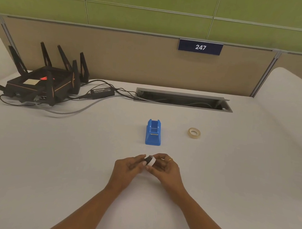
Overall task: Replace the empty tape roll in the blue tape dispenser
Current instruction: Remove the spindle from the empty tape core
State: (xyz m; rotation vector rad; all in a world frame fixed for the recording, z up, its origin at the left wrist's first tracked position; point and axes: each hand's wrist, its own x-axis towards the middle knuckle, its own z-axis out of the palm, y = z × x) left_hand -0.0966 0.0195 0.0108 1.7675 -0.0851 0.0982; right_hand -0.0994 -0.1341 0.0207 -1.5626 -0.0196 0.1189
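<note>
The blue tape dispenser (pixel 153 133) stands on the white table, its roll slot showing no roll. A fresh roll of clear tape (pixel 194 132) lies flat to its right. Just in front of the dispenser both hands meet over the table. My left hand (pixel 128 168) pinches a small black hub (pixel 148 159). My right hand (pixel 166 168) grips the white empty tape core (pixel 152 161) that sits around the hub. Whether hub and core are joined or partly pulled apart I cannot tell.
A black router (pixel 42 83) with several antennas, its power brick (pixel 102 91) and cables lie at the back left. An open cable slot (pixel 183 99) runs along the table's rear. A beige partition carries a "247" sign (pixel 200 47).
</note>
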